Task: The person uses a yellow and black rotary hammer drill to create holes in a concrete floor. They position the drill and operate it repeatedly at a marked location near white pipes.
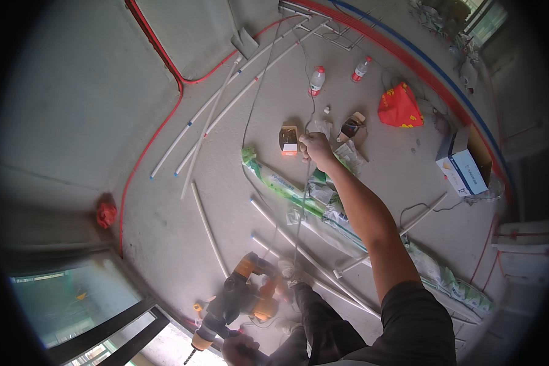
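A black and orange rotary hammer drill hangs at the lower middle, tilted, its bit pointing down toward the lower left. My left hand is closed round its dark side handle, partly cut off by the lower edge. My right arm stretches far forward. At its end my right hand is closed on a thin grey cable, which runs down toward my feet and on past the hand toward the bottles. Just left of that fist stands a small open box with small dark pieces inside. The drill's rear handle is blurred.
White pipes lie across the floor, alongside long green plastic packaging. Beyond are another small open box, two bottles, a red bag and a large white-blue carton. Red conduit follows the wall.
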Demonstrator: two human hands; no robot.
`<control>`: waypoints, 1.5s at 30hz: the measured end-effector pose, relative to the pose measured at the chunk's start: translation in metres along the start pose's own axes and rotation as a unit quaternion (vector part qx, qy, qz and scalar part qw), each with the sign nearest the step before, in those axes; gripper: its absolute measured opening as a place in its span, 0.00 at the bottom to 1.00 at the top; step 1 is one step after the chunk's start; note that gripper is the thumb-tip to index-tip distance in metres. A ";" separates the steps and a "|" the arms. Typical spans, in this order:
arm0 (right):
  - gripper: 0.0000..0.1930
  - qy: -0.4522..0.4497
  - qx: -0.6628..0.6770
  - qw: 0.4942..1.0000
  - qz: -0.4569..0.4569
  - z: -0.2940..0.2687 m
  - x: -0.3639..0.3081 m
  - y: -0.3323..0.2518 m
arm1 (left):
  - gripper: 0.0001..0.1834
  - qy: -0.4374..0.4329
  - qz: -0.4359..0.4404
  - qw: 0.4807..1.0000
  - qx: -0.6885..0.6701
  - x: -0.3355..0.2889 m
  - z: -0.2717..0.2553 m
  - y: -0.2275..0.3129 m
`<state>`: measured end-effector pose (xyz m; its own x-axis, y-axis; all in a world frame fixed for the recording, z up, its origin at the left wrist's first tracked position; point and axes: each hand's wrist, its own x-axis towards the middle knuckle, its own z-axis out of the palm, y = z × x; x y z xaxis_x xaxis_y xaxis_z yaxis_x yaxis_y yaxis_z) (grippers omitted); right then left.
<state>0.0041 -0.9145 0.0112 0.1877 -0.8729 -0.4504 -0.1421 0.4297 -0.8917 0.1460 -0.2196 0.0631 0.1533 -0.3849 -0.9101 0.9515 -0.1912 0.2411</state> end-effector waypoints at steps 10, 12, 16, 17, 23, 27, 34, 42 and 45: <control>0.11 0.090 0.078 0.988 -0.099 0.001 -0.026 -0.008 | 0.04 0.134 0.042 0.979 -0.147 -0.050 0.106 0.034; 0.12 0.084 0.074 0.990 -0.091 0.024 -0.032 -0.013 | 0.05 0.142 0.030 0.981 -0.126 -0.060 0.118 0.044; 0.15 0.087 -0.046 0.994 0.041 0.028 -0.008 0.019 | 0.03 0.111 0.066 0.988 -0.081 -0.041 0.121 0.041; 0.14 0.066 0.033 0.997 -0.027 0.029 -0.014 0.000 | 0.02 0.155 0.033 0.980 -0.119 -0.045 0.129 0.051; 0.15 0.065 -0.154 0.976 -0.143 0.014 -0.012 0.002 | 0.04 0.162 0.046 0.985 -0.047 -0.037 0.155 0.067; 0.14 0.004 0.155 0.963 -0.222 0.065 -0.109 -0.058 | 0.04 0.076 0.036 0.987 -0.140 -0.037 0.141 0.071; 0.10 -0.090 -0.081 0.970 -0.212 0.052 -0.143 -0.024 | 0.09 0.132 -0.025 0.991 0.021 -0.020 0.079 0.082; 0.07 -0.363 -0.171 0.877 -0.266 0.065 -0.293 0.053 | 0.15 0.113 0.023 0.954 0.276 0.027 -0.031 0.091; 0.10 -0.423 -0.244 0.837 -0.247 0.054 -0.349 0.102 | 0.02 0.118 0.137 0.958 0.223 -0.014 0.103 0.071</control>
<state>-0.0232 -0.5536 0.0751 0.9323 -0.3514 -0.0854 -0.1853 -0.2615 -0.9472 0.1842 -0.3208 0.1281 0.4870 -0.2715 -0.8301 0.6663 -0.4990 0.5541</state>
